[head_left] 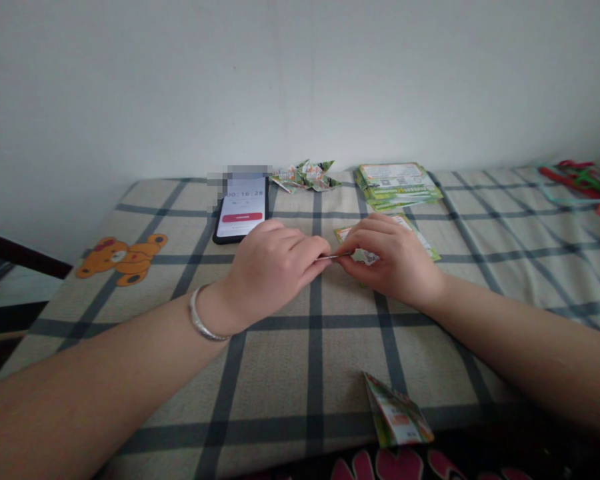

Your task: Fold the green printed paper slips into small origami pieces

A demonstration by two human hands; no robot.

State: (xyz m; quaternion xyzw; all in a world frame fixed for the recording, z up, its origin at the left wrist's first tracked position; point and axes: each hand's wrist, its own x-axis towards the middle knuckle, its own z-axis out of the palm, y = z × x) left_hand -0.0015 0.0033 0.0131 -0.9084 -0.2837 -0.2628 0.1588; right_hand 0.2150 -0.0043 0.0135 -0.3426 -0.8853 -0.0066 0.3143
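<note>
Both hands meet over the middle of the table, pinching a thin folded paper card [336, 257] that is seen nearly edge-on. My left hand [280, 263], with a silver bangle on its wrist, is closed on the card's left end. My right hand [393, 257] grips the right end between thumb and fingers. Most of the card is hidden by the fingers. Partly under my right hand lies a flat green-and-white printed card [420, 233]. Close to the table's front edge rests a folded card [399, 413] in a pointed shape.
A phone [241, 207] showing a timer lies behind my left hand. Beside it are folded paper pieces [307, 175], and further right a stack of printed cards [397, 183]. A teddy bear cutout [123, 259] lies left; red and green items [585, 180] fill the far right.
</note>
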